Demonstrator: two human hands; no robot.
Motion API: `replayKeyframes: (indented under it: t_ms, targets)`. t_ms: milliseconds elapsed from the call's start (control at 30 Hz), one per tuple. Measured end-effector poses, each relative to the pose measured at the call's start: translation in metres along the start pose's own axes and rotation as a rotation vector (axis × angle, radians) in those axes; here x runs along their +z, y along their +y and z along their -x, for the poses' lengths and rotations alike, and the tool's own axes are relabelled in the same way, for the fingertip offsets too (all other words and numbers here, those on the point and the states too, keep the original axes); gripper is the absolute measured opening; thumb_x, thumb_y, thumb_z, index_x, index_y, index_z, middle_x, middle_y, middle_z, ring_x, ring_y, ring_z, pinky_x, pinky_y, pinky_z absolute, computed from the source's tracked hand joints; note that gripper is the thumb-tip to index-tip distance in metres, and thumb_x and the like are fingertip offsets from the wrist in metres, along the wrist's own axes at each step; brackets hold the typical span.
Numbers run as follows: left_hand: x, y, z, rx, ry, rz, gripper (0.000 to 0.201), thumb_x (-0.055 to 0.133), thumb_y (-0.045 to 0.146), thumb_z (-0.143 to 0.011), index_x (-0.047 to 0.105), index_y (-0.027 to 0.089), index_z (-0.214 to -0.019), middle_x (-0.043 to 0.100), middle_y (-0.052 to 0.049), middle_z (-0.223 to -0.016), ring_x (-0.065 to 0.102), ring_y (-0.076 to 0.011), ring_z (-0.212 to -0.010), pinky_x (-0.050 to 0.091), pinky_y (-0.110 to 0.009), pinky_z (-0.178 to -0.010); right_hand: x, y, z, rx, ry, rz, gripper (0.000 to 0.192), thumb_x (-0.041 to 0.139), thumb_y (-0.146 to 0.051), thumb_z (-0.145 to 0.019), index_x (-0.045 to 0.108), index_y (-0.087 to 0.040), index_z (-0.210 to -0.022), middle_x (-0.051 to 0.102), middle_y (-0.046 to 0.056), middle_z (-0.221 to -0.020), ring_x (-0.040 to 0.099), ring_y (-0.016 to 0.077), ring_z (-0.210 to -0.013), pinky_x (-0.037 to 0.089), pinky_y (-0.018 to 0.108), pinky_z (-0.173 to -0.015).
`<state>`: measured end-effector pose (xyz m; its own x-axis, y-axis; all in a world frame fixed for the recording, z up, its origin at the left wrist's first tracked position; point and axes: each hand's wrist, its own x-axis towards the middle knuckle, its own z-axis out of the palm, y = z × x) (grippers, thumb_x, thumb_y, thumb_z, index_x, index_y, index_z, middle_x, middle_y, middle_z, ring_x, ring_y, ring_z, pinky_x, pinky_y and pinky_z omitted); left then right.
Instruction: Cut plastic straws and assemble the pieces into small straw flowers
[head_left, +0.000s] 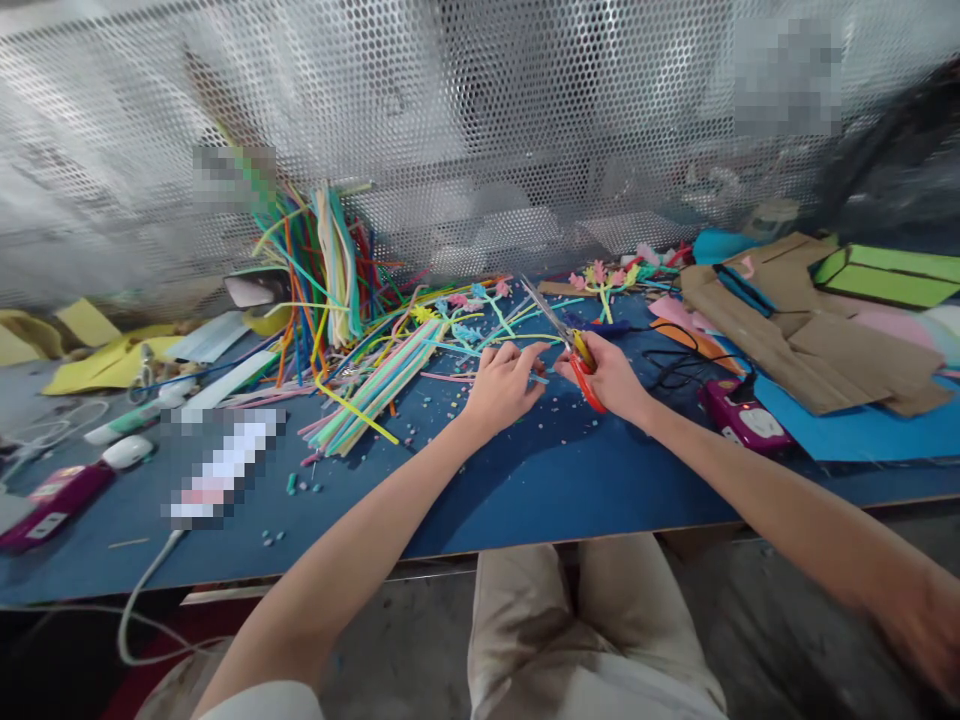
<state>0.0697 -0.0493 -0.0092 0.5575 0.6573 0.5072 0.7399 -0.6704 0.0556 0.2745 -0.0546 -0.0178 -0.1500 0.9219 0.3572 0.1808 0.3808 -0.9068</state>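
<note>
My right hand (616, 382) is closed around scissors (583, 380) with red and yellow handles. The metal blades point away and up to the left. Close beside it, my left hand (501, 388) is bent over the table, its fingers curled on a light blue pipe cleaner (539, 379); part of the strip is hidden by the fingers. Just beyond the hands lie branched pipe-cleaner pieces: a pale blue one with pink tips (501, 312) and a pale yellow one with pink tips (604, 296). A bundle of pastel pipe cleaners (379, 388) lies left of my left hand.
Many coloured pipe cleaners (330, 260) stand upright at the back left, against a perforated metal panel (525, 130). Small clippings dot the blue table (517, 500). Purple power strips (742, 415) and cables lie at both sides. Brown cardboard (817, 330) and coloured sheets cover the right.
</note>
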Motion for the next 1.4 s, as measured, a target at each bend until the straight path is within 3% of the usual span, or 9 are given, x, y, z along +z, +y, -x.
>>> replayKeyframes:
  t_ms: [267, 400, 567, 800, 1000, 1200, 1400]
  targets:
    - [0.0, -0.001, 0.0, 0.011, 0.007, -0.013, 0.033, 0.06, 0.024, -0.09, 0.055, 0.021, -0.123, 0.073, -0.005, -0.107, 0.057, -0.0249, -0.104, 0.037, -0.042, -0.091, -0.001, 0.015, -0.003, 0.016, 0.042, 0.153, 0.03, 0.074, -0.044, -0.078, 0.057, -0.021, -0.089, 0.065, 0.002, -0.084, 0.06, 0.018, -0.075, 0.048, 0.031, -0.07]
    - [-0.008, 0.003, 0.0, -0.011, 0.012, -0.026, 0.022, 0.049, 0.032, -0.098, 0.056, 0.018, -0.114, 0.07, -0.009, -0.111, 0.053, -0.0269, -0.105, 0.037, -0.042, -0.091, 0.0, 0.013, -0.005, 0.05, 0.104, 0.083, 0.035, 0.075, -0.047, -0.076, 0.054, -0.022, -0.087, 0.06, 0.0, -0.078, 0.054, 0.0148, -0.066, 0.046, 0.03, -0.063]
    - [-0.014, 0.002, 0.0, 0.003, -0.021, -0.054, 0.026, 0.035, 0.031, -0.104, 0.058, 0.018, -0.106, 0.068, -0.009, -0.105, 0.052, -0.0256, -0.101, 0.038, -0.041, -0.088, -0.002, 0.015, -0.008, 0.069, 0.139, -0.029, 0.038, 0.076, -0.048, -0.075, 0.052, -0.022, -0.088, 0.054, -0.003, -0.074, 0.045, 0.0119, -0.06, 0.04, 0.029, -0.057]
    - [0.005, -0.01, -0.003, 0.084, 0.024, 0.081, 0.022, 0.037, 0.024, -0.105, 0.057, 0.017, -0.108, 0.067, -0.009, -0.104, 0.057, -0.0215, -0.095, 0.045, -0.037, -0.09, 0.0, 0.01, -0.006, 0.1, 0.137, -0.035, 0.039, 0.078, -0.049, -0.073, 0.053, -0.021, -0.086, 0.052, -0.004, -0.07, 0.041, 0.0109, -0.057, 0.038, 0.028, -0.054]
    - [0.006, -0.008, -0.001, 0.049, 0.071, 0.237, 0.025, 0.046, 0.026, -0.103, 0.051, 0.018, -0.126, 0.069, -0.008, -0.103, 0.063, -0.02, -0.099, 0.052, -0.036, -0.089, 0.005, 0.003, -0.005, 0.119, 0.135, -0.068, 0.042, 0.08, -0.051, -0.07, 0.052, -0.022, -0.082, 0.055, -0.002, -0.07, 0.045, 0.0122, -0.059, 0.042, 0.029, -0.056]
    - [0.002, -0.008, -0.001, 0.068, 0.101, 0.252, 0.019, 0.047, 0.027, -0.102, 0.062, 0.019, -0.111, 0.07, -0.008, -0.104, 0.064, -0.0188, -0.097, 0.053, -0.036, -0.088, 0.006, 0.01, -0.005, 0.08, 0.112, -0.025, 0.041, 0.078, -0.051, -0.071, 0.051, -0.022, -0.083, 0.057, -0.002, -0.073, 0.046, 0.0128, -0.061, 0.041, 0.029, -0.057]
    - [0.003, -0.009, 0.0, 0.048, 0.105, 0.28, 0.018, 0.048, 0.026, -0.102, 0.063, 0.019, -0.112, 0.071, -0.007, -0.103, 0.065, -0.0171, -0.096, 0.053, -0.033, -0.088, 0.006, 0.01, -0.003, 0.047, 0.066, -0.011, 0.039, 0.077, -0.051, -0.074, 0.054, -0.022, -0.085, 0.055, -0.002, -0.074, 0.047, 0.0133, -0.063, 0.042, 0.03, -0.061]
